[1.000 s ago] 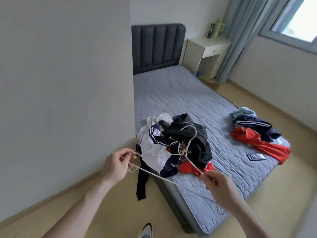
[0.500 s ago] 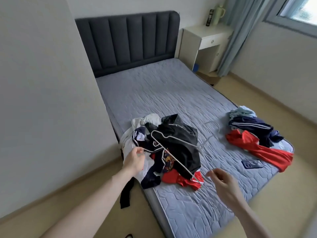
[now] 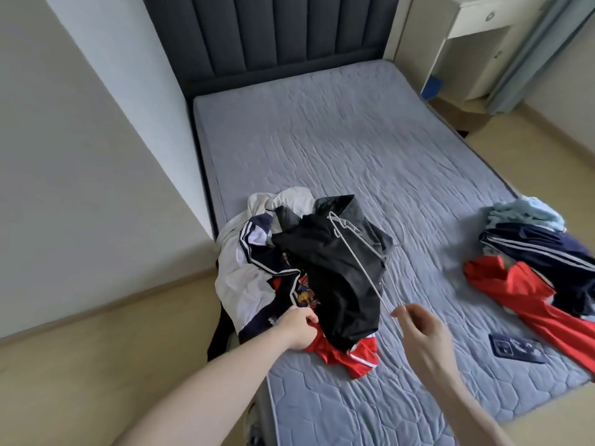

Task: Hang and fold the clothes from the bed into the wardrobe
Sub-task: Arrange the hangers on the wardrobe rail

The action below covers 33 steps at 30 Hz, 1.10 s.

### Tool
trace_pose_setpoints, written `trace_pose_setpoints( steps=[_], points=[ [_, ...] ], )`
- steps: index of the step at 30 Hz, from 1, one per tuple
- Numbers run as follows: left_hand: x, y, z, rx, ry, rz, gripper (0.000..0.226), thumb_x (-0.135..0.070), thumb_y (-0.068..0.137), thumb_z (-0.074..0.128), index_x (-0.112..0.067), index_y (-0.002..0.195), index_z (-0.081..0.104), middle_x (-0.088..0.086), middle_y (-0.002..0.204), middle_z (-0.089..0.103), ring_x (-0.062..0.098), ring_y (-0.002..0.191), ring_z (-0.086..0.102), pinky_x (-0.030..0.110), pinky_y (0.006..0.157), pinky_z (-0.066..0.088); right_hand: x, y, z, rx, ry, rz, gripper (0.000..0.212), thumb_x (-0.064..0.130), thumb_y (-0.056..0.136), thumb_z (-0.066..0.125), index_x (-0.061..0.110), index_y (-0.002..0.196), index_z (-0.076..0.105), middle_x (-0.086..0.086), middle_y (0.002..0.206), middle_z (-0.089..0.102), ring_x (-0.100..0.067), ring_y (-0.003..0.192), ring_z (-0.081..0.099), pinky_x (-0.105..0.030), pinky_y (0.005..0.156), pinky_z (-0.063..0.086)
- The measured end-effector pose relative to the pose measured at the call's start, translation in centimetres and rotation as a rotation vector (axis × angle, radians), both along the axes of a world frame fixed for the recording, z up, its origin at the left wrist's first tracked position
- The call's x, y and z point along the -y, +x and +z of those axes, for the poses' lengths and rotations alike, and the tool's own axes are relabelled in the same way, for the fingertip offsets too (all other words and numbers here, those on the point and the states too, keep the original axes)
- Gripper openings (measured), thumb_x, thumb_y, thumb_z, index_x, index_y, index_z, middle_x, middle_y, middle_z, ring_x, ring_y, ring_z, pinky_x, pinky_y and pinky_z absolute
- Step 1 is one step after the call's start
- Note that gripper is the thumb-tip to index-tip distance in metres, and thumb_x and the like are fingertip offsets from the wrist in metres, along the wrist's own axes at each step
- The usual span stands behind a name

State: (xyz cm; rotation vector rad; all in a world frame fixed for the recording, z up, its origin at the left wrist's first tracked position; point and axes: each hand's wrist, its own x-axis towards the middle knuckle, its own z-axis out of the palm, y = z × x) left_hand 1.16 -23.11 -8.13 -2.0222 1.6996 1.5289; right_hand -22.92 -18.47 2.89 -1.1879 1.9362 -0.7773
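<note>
The left hand (image 3: 297, 328) has its grip closed on the pile of clothes (image 3: 302, 272) at the near corner of the bed (image 3: 354, 149), and the right hand (image 3: 421, 333) pinches the low end of a white wire hanger (image 3: 360, 255) that leans up over the black top. I think it is best to pull one piece out slowly, so the rest does not slide off the bed edge just left of the grip. There is lots of bare bed past the grip to lay it flat.

Left hand (image 3: 297, 328): arm extended fwd, fingers curled, gripping cloth. Right hand (image 3: 423, 331): raised, thumb and forefinger pinching thin white wire hanger (image 3: 359, 252).
</note>
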Motion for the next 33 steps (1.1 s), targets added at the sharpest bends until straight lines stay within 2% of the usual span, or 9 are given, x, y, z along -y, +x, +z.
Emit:
trace_pose_setpoints(
  steps=[5,8,14,16,19,23,26,30,33],
  points=[
    [6.4,-6.7,-8.3,-0.107,-0.014,0.016,0.043,-0.026,0.088,0.063,-0.035,0.13,0.066,0.001,0.148,0.041,0.021,0.137,0.046,0.027,0.117,0.033,3.2,-2.9,-7.5,-0.005,-0.001,-0.038,0.023,0.031,0.099,0.058,0.026,0.08,0.071,0.006,0.048,0.046,-0.008,0.042,0.037,-0.029,0.053,0.03],
    [10.0,-9.7,-13.0,-0.255,0.04,0.159,0.048,-0.023,0.088,0.066,-0.031,0.136,0.065,0.005,0.158,0.035,0.023,0.144,0.042,0.033,0.122,0.032,4.4,-3.7,-11.9,0.007,0.022,-0.059,0.023,0.031,0.099,0.058,0.026,0.081,0.072,0.008,0.045,0.043,-0.008,0.039,0.035,-0.027,0.053,0.028],
    [13.4,-12.4,-18.8,-0.399,0.152,0.366,0.065,-0.016,0.096,0.06,-0.017,0.157,0.04,0.005,0.162,0.039,0.024,0.147,0.038,0.032,0.115,0.032,4.2,-4.0,-17.2,-0.001,0.009,-0.112,0.023,0.029,0.099,0.059,0.024,0.081,0.072,0.008,0.046,0.042,-0.007,0.043,0.037,-0.031,0.054,0.032],
    [13.1,-12.0,-18.6,-0.441,0.101,0.45,0.056,-0.014,0.098,0.059,-0.016,0.153,0.047,0.005,0.156,0.046,0.019,0.136,0.047,0.025,0.107,0.036,3.7,-4.2,-17.7,-0.002,-0.003,-0.145,0.023,0.026,0.099,0.061,0.023,0.079,0.072,0.008,0.048,0.043,-0.007,0.045,0.038,-0.029,0.052,0.033],
    [10.9,-9.6,-15.3,-0.538,-0.003,0.575,0.04,-0.012,0.097,0.061,-0.022,0.136,0.066,-0.003,0.135,0.064,0.007,0.116,0.057,0.012,0.093,0.043,2.1,-4.3,-16.3,0.019,0.002,-0.202,0.023,0.023,0.098,0.064,0.024,0.076,0.072,0.006,0.048,0.044,-0.007,0.045,0.039,-0.021,0.046,0.03],
    [7.6,-5.1,-6.8,-0.712,-0.061,0.634,0.03,-0.011,0.097,0.061,-0.028,0.118,0.076,-0.008,0.118,0.076,0.008,0.119,0.066,0.016,0.095,0.051,0.3,-3.3,-12.6,0.04,0.036,-0.247,0.018,0.011,0.09,0.076,0.017,0.075,0.067,0.001,0.051,0.046,-0.009,0.046,0.038,-0.019,0.049,0.033],
    [4.8,-2.4,1.7,-0.813,-0.074,0.569,0.034,-0.018,0.094,0.055,-0.026,0.12,0.075,-0.006,0.121,0.075,0.008,0.119,0.067,0.015,0.096,0.05,-0.9,-1.8,-8.4,0.054,0.029,-0.196,0.022,0.006,0.083,0.082,0.017,0.076,0.064,0.003,0.06,0.058,-0.011,0.049,0.047,-0.015,0.055,0.039],
    [0.9,0.4,12.0,-1.006,-0.092,0.612,0.033,-0.006,0.104,0.048,-0.011,0.13,0.068,0.009,0.127,0.073,0.02,0.125,0.066,0.022,0.101,0.051,-3.5,0.5,-2.6,0.092,0.008,-0.039,0.031,0.009,0.08,0.085,0.016,0.079,0.055,0.015,0.059,0.058,-0.007,0.044,0.04,-0.015,0.047,0.033],
    [-1.8,1.6,18.5,-1.064,-0.14,0.668,0.035,-0.001,0.106,0.044,-0.008,0.131,0.067,0.011,0.129,0.072,0.022,0.126,0.065,0.028,0.107,0.05,-5.9,1.9,0.3,0.185,-0.038,0.032,0.042,0.009,0.079,0.087,0.032,0.083,0.051,0.011,0.082,0.071,-0.005,0.045,0.04,-0.017,0.047,0.036]
  ],
)
